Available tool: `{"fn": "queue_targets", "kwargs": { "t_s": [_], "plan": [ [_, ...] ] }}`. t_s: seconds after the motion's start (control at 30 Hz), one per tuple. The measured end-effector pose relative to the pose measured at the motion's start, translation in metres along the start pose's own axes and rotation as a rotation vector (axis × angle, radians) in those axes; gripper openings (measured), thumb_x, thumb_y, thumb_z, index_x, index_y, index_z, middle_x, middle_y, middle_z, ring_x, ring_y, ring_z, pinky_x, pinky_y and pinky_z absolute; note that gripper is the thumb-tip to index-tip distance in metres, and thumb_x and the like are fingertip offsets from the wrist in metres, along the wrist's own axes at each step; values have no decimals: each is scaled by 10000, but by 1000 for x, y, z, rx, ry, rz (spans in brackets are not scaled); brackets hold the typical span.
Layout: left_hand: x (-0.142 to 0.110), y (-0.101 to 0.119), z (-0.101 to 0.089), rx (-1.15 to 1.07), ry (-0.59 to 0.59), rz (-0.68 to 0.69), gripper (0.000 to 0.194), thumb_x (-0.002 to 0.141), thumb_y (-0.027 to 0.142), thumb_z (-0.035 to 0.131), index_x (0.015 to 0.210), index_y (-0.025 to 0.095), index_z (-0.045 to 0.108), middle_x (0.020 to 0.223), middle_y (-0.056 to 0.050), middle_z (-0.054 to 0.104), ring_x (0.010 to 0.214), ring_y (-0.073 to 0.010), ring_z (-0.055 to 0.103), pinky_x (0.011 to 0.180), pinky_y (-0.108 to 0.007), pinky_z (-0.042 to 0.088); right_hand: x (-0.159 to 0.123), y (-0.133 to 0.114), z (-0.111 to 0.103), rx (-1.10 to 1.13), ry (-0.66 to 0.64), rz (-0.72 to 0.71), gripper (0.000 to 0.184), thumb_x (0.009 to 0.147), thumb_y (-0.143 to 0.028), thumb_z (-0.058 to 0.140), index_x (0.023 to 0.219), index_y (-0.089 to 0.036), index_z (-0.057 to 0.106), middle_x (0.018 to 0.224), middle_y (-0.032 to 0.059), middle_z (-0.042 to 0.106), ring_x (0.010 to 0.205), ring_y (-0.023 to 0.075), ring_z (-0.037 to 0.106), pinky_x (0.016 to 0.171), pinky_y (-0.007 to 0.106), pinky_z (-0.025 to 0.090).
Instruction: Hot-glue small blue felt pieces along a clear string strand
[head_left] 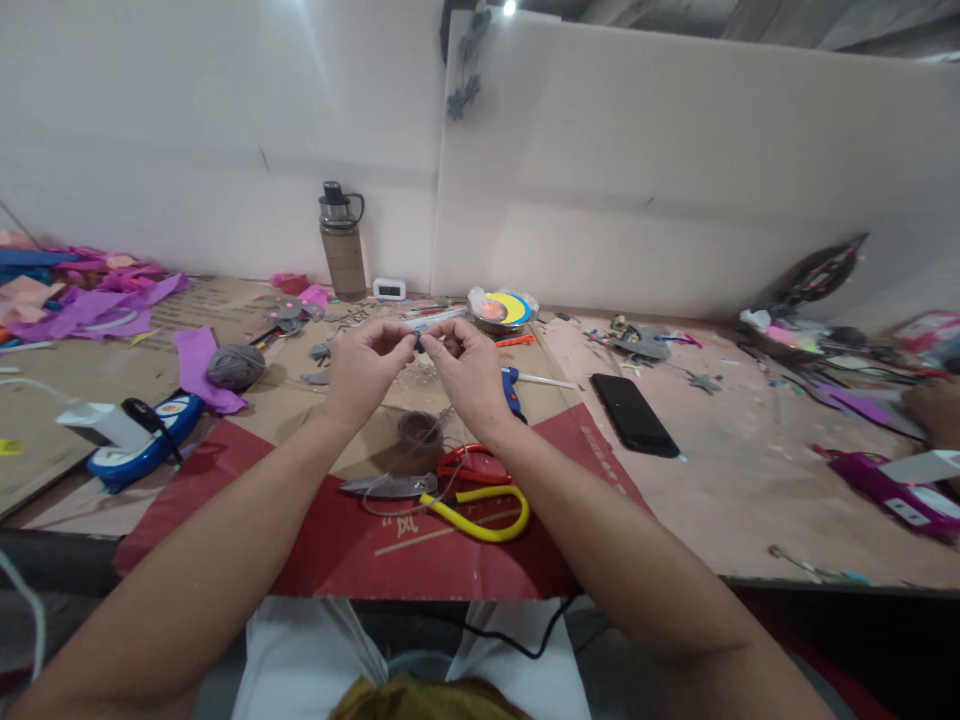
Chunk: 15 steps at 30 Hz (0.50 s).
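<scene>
- Fingertips [407, 346] of left hand [365, 368] and right hand [471, 375] meet, both pinching one small dark piece [419, 343] between them. Its shape is mostly hidden by the fingers.
- Piece is held up above the worktable, over the brown board [360, 455]; forearms reach in from either side.
- Below the hands: coil of thin wire [420, 432], loose loops trailing down across the scissors [491, 530].
- Scissors lie open-loop handle to the right, yellow grips, blade pointing left, on the red sheet [322, 570]. Red-handled tool [476, 462] just beyond them, close by the right wrist.
- Beside right hand: blue tool [511, 388], partly hidden; pale stick reaching right from it.
- Beyond the hands: round container [510, 310] with yellow and blue top; white digital clock [389, 289]; upright bottle [344, 250] near the wall.
- Left side: grey yarn ball [235, 368] against a purple strip [202, 365]; blue-and-white power strip [161, 428]; heap of coloured scraps [90, 300] farther back.
- Right side: black phone [634, 414], grey star [703, 382]; at far edge, another person's hand [934, 405] near a magenta power strip [892, 492].
</scene>
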<state>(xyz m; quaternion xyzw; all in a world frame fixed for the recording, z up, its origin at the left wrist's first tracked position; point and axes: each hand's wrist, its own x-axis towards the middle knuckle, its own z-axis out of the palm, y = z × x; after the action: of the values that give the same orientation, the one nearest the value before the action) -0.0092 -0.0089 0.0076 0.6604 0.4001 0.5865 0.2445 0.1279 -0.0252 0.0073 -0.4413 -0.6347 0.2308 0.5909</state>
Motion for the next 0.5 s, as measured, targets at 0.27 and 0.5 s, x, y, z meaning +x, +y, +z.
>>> {"fn": "queue_targets", "kwargs": {
  "t_s": [0.27, 0.5],
  "plan": [
    [-2, 4, 0, -19, -24, 12, 131, 766, 293, 659, 790, 169, 692, 656, -9, 673, 580, -119, 625, 577, -236, 503, 2, 1, 1, 13, 26, 23, 146, 808, -330, 579, 749, -198, 567, 601, -51, 430, 577, 92, 360, 557, 232, 288],
    [-2, 5, 0, -54, -33, -4, 117, 765, 272, 654, 790, 160, 679, 658, -9, 668, 570, -118, 623, 566, -235, 501, 1, -4, -1, -17, 16, 41, 153, 806, -336, 573, 735, -201, 564, 556, -65, 397, 528, 82, 332, 531, 228, 262]
  ]
}}
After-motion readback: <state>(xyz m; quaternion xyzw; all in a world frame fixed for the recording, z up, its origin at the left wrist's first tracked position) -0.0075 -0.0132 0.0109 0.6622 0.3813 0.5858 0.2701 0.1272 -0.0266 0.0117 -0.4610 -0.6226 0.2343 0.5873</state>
